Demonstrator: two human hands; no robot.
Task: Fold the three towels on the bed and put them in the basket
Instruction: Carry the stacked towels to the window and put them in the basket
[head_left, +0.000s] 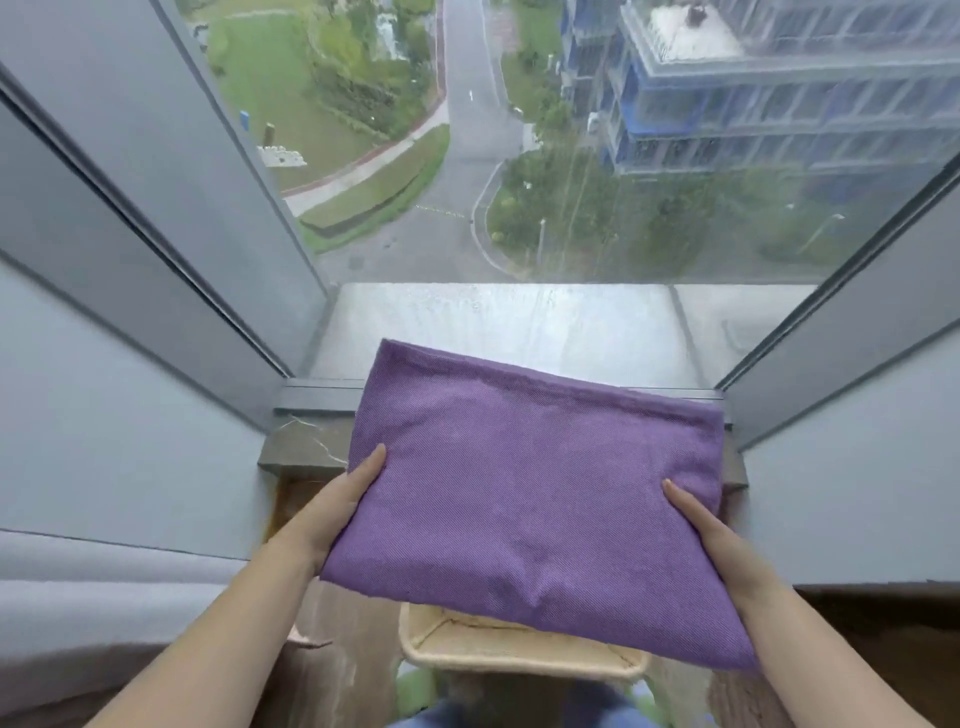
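Big window (571, 156) fills the top, w/ street & bldgs far below. Stone sill (306, 447) sits at the foot of the glass.

Next in size is the folded purple towel (530, 493), a flat rectangle several layers thick. I hold it in the air btwn me and the sill, far-left corner tipped up a bit, near-right corner hanging lowest. It's right over the cream rope basket (519, 662) on the floor. Only the basket's near rim & a strip of its inside show under the towel's near edge, so I can't tell what's in there. Towel isn't touching the basket as far as I can see.

My left grip (337, 512) clamps the towel's left short edge, thumb flat on top, fingers out of sight beneath. Right grip (709, 535) does the same on the right edge. Both are closed on cloth, nothing else.

Handling, my guess: light, soft, no stiffness, so the middle sags and the folds slip apart if one side goes first. Woven face looks grippy, not slick; nothing to break. Best hold is both short edges, approx. mid-edge, pinching through all layers. Lower it level, tuck it inside the rim, then release both sides together. Risk: a corner catching the rim & undoing the fold.
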